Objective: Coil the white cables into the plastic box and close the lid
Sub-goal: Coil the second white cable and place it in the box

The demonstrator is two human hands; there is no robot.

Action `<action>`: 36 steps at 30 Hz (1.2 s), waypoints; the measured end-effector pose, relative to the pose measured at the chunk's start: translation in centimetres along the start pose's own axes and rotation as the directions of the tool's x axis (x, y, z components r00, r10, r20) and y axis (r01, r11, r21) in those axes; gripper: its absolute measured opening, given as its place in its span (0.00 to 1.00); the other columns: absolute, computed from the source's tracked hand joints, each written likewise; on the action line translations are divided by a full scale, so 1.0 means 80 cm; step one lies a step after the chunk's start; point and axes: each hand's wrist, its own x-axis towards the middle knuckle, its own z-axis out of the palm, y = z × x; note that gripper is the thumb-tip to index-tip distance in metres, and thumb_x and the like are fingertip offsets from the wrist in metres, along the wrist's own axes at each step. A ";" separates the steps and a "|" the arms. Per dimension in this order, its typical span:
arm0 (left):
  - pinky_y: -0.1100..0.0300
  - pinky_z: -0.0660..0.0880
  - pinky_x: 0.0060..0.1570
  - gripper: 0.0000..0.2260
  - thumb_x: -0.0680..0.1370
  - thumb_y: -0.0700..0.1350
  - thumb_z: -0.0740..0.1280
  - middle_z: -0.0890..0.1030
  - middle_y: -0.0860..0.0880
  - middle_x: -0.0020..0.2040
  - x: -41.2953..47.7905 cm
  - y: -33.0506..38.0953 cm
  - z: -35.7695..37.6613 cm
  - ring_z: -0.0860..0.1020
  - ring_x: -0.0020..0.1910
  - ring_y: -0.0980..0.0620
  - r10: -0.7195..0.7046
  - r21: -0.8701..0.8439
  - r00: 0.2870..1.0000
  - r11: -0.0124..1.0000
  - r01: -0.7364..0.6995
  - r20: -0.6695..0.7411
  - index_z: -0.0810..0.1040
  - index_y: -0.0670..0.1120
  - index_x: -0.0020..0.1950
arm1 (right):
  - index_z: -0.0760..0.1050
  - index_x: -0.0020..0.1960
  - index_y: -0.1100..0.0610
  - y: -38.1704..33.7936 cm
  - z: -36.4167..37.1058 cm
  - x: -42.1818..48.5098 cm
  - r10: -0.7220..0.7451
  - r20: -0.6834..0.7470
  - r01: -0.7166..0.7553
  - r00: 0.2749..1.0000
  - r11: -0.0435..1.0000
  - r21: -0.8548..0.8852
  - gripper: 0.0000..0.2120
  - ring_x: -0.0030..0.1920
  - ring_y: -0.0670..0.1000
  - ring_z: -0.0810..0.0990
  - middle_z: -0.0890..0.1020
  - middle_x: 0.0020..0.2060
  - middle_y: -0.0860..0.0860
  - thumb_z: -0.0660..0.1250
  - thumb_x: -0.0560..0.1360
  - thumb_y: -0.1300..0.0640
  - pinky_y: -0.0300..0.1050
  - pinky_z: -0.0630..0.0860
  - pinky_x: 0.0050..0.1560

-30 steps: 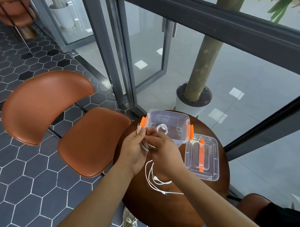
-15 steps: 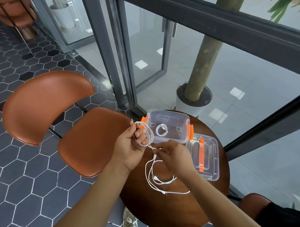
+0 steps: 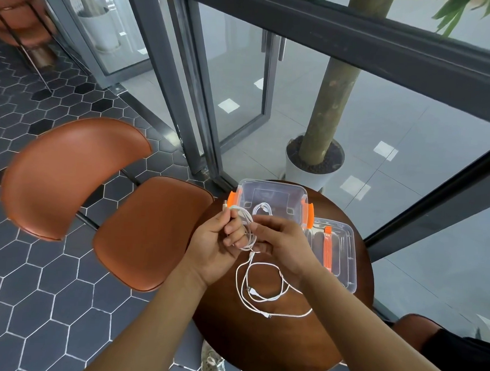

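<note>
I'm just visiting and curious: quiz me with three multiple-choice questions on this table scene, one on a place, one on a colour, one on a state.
1. Where does the lid lie?
A. on the box
B. on the table, right of the box
C. on the chair

2. What colour are the box latches?
A. orange
B. blue
C. green

3. What state is the plastic box in?
A. closed
B. open, empty
C. open, one coiled cable inside

Answers: 1 B, it rests on the round table beside the box. 2 A, both side clips are orange. 3 C, a small coiled cable lies inside.
</note>
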 end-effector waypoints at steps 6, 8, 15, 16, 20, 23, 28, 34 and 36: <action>0.56 0.78 0.39 0.11 0.81 0.43 0.58 0.76 0.43 0.36 -0.007 0.006 0.005 0.77 0.32 0.49 -0.091 0.133 0.994 0.988 0.082 0.067 0.75 0.39 0.45 | 0.81 0.57 0.66 0.001 -0.006 -0.005 0.127 0.042 -0.133 0.991 0.966 0.223 0.10 0.45 0.56 0.84 0.85 0.47 0.63 0.69 0.76 0.68 0.46 0.82 0.45; 0.54 0.80 0.41 0.11 0.82 0.42 0.58 0.77 0.41 0.37 -0.007 0.009 0.009 0.78 0.34 0.47 -0.103 0.215 0.994 0.972 0.092 0.042 0.75 0.38 0.44 | 0.82 0.55 0.66 0.003 -0.006 -0.008 0.132 0.059 -0.143 0.990 0.946 0.292 0.11 0.44 0.55 0.84 0.84 0.45 0.61 0.70 0.74 0.68 0.44 0.81 0.45; 0.47 0.81 0.52 0.11 0.84 0.43 0.60 0.82 0.43 0.43 -0.009 0.006 0.009 0.82 0.45 0.45 0.068 0.723 0.973 0.680 0.117 -0.222 0.80 0.39 0.49 | 0.79 0.59 0.70 0.004 -0.020 -0.006 0.143 -0.003 -0.136 0.990 0.946 0.295 0.16 0.40 0.55 0.82 0.83 0.48 0.64 0.73 0.71 0.68 0.42 0.80 0.42; 0.47 0.82 0.51 0.10 0.84 0.43 0.62 0.84 0.42 0.44 -0.010 0.005 0.007 0.84 0.46 0.44 0.081 0.751 0.966 0.646 0.136 -0.245 0.81 0.40 0.52 | 0.79 0.58 0.70 0.003 -0.022 -0.005 0.148 -0.018 -0.137 0.989 0.948 0.287 0.16 0.37 0.54 0.82 0.83 0.46 0.63 0.73 0.71 0.69 0.41 0.80 0.40; 0.52 0.84 0.40 0.05 0.81 0.39 0.67 0.85 0.35 0.46 -0.011 0.002 0.012 0.86 0.44 0.39 0.173 0.777 0.950 0.622 0.100 -0.261 0.82 0.38 0.52 | 0.80 0.57 0.68 0.002 -0.025 -0.006 0.161 -0.048 -0.138 0.986 0.937 0.322 0.17 0.31 0.49 0.81 0.84 0.42 0.60 0.75 0.68 0.68 0.39 0.79 0.37; 0.52 0.84 0.40 0.06 0.81 0.38 0.67 0.85 0.35 0.44 -0.010 -0.004 0.012 0.86 0.42 0.39 0.246 0.802 0.935 0.594 0.064 -0.257 0.83 0.38 0.50 | 0.81 0.56 0.66 0.001 -0.026 -0.008 0.167 -0.051 -0.140 0.985 0.928 0.346 0.17 0.35 0.50 0.82 0.85 0.44 0.60 0.76 0.67 0.66 0.38 0.79 0.36; 0.53 0.84 0.36 0.06 0.80 0.35 0.67 0.86 0.37 0.41 -0.011 -0.004 0.017 0.86 0.38 0.42 0.260 0.780 0.924 0.623 0.060 -0.279 0.84 0.38 0.50 | 0.82 0.54 0.66 0.001 -0.028 -0.012 0.158 -0.105 -0.121 0.982 0.949 0.291 0.16 0.37 0.54 0.83 0.85 0.43 0.61 0.76 0.67 0.64 0.39 0.81 0.34; 0.54 0.83 0.35 0.06 0.80 0.35 0.67 0.85 0.35 0.42 -0.007 -0.001 0.018 0.86 0.38 0.40 0.270 0.817 0.922 0.571 0.079 -0.278 0.84 0.38 0.48 | 0.86 0.47 0.59 0.000 -0.031 -0.020 -0.049 -0.112 0.022 0.993 0.973 -0.231 0.04 0.37 0.54 0.84 0.87 0.39 0.58 0.76 0.72 0.64 0.42 0.80 0.39; 0.52 0.84 0.35 0.06 0.80 0.35 0.67 0.84 0.33 0.42 -0.005 -0.001 0.018 0.86 0.38 0.38 0.274 0.847 0.924 0.524 0.090 -0.267 0.84 0.38 0.48 | 0.86 0.46 0.61 -0.004 -0.030 -0.022 -0.096 -0.049 0.078 0.994 0.957 -0.281 0.04 0.37 0.52 0.85 0.87 0.39 0.55 0.75 0.72 0.66 0.41 0.80 0.40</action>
